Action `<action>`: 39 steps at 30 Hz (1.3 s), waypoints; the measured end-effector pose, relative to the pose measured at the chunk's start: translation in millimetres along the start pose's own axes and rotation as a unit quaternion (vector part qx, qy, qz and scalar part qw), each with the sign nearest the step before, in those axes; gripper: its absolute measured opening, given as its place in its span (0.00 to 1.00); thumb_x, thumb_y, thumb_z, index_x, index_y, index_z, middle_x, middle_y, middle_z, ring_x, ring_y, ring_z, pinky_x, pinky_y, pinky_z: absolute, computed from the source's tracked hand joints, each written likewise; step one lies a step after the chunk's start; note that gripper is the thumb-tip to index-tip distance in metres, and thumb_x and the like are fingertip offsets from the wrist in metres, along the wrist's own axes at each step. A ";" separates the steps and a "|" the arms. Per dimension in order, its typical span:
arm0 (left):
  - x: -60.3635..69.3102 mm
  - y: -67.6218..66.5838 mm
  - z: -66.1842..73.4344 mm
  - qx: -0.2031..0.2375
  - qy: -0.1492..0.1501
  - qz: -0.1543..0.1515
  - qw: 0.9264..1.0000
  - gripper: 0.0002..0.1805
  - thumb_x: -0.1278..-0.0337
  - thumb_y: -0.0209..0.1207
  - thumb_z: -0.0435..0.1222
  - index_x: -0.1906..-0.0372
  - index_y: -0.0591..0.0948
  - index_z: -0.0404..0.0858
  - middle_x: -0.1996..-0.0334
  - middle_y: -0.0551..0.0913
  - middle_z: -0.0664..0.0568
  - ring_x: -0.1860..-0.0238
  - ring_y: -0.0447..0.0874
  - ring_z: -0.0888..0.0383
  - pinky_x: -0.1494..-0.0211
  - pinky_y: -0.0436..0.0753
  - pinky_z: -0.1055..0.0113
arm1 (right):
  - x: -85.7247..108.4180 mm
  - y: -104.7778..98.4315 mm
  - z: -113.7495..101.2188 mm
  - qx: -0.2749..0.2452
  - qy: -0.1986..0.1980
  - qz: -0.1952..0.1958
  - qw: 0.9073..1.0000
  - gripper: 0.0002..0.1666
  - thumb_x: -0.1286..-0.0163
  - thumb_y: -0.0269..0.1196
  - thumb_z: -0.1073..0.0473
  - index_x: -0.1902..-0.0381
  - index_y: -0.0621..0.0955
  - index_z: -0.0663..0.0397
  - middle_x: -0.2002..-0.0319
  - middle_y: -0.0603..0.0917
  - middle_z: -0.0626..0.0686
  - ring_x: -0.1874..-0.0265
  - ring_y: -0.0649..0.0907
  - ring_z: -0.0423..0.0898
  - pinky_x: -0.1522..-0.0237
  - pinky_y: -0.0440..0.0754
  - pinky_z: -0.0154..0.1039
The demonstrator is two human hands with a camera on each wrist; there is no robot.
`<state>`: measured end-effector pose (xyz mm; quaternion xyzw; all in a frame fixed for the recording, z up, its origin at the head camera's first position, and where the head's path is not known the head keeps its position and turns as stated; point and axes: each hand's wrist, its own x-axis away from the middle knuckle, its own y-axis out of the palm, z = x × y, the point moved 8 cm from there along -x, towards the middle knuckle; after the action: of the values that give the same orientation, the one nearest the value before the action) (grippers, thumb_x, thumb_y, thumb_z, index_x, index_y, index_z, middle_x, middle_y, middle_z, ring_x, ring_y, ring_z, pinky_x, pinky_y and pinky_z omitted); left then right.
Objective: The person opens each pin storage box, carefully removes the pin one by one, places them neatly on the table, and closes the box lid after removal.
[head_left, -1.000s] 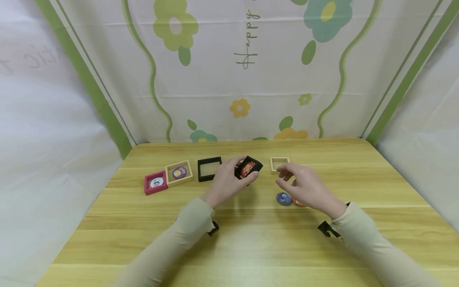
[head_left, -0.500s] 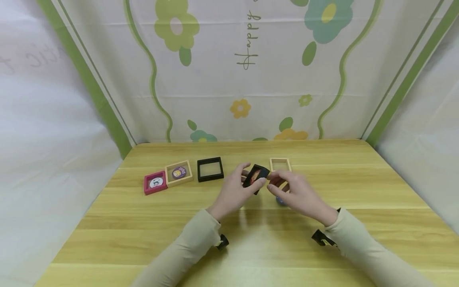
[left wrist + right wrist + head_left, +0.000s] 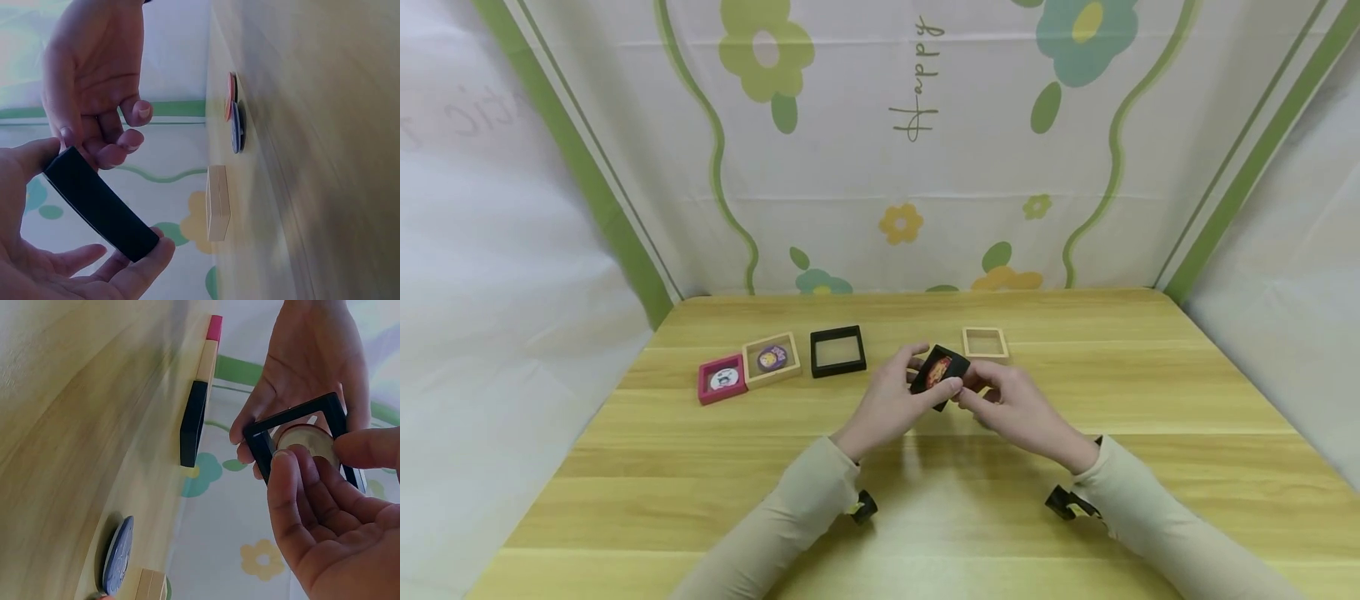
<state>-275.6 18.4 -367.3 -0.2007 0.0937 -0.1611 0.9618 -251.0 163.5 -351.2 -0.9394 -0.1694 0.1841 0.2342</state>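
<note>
Tilted above the table is a small black square frame [image 3: 957, 365], with a round red-and-yellow badge [image 3: 937, 372] inside its window. My left hand [image 3: 887, 404] grips the frame between thumb and fingers at its left side. At the opposite edge, the thumb of my right hand [image 3: 1018, 412] touches the frame. Seen in the right wrist view, that hand's curled fingers lie against the badge's pale back [image 3: 312, 442]. Beneath the hands, a blue badge [image 3: 119, 556] and a red badge [image 3: 229, 97] rest on the table, hidden in the head view.
Left on the wooden table [image 3: 850, 533] lie a magenta frame [image 3: 723, 379] with a white badge and a light wooden frame [image 3: 772, 359] with a purple badge. A black frame [image 3: 838, 351] holding no badge is beside them. A pale wooden frame [image 3: 985, 343] sits behind my right hand.
My left hand has brought the black frame right and slightly nearer. My right hand has moved left from above the loose badges and now touches the frame.
</note>
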 end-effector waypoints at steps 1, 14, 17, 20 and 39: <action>0.2 -0.3 0.0 0.001 -0.001 -0.001 1.000 0.46 0.45 0.64 0.61 0.27 0.64 0.42 0.46 0.75 0.50 0.48 0.76 0.53 0.55 0.81 0.60 | 0.0 0.4 0.9 -0.012 0.007 -0.003 1.000 0.05 0.27 0.61 0.57 0.60 0.82 0.51 0.65 0.83 0.55 0.80 0.81 0.53 0.80 0.80 0.41; -1.1 2.8 3.0 0.007 0.023 -0.034 0.999 0.41 0.44 0.62 0.61 0.27 0.65 0.54 0.46 0.76 0.50 0.49 0.76 0.53 0.56 0.81 0.59 | 2.4 1.3 8.8 -0.089 0.052 -0.020 0.994 0.12 0.24 0.58 0.53 0.59 0.80 0.57 0.66 0.82 0.63 0.74 0.80 0.56 0.77 0.80 0.42; -1.3 3.3 4.5 0.002 0.031 -0.036 0.999 0.40 0.43 0.62 0.60 0.27 0.66 0.55 0.45 0.76 0.51 0.48 0.76 0.53 0.56 0.81 0.59 | 2.4 1.6 8.5 -0.105 0.050 -0.016 0.993 0.12 0.25 0.59 0.53 0.60 0.80 0.58 0.67 0.82 0.65 0.76 0.79 0.52 0.78 0.78 0.40; -1.6 2.9 5.2 -0.005 0.036 -0.038 0.999 0.40 0.43 0.63 0.60 0.27 0.66 0.55 0.43 0.76 0.53 0.48 0.75 0.55 0.55 0.80 0.59 | 1.9 2.0 8.0 -0.116 0.045 -0.012 0.992 0.12 0.25 0.59 0.55 0.59 0.79 0.59 0.68 0.82 0.64 0.76 0.79 0.53 0.79 0.78 0.39; 3.5 1.8 18.5 -0.002 0.062 -0.093 0.994 0.44 0.45 0.69 0.52 0.25 0.62 0.56 0.40 0.68 0.51 0.45 0.72 0.54 0.52 0.81 0.68 | 1.0 -2.8 3.8 -0.151 0.040 0.006 0.988 0.10 0.26 0.59 0.59 0.61 0.79 0.64 0.70 0.82 0.62 0.75 0.80 0.60 0.68 0.82 0.49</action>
<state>-267.3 25.3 -351.8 -0.2001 0.1348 -0.2615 0.9346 -252.4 167.7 -353.1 -0.9715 -0.1802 0.1206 0.0954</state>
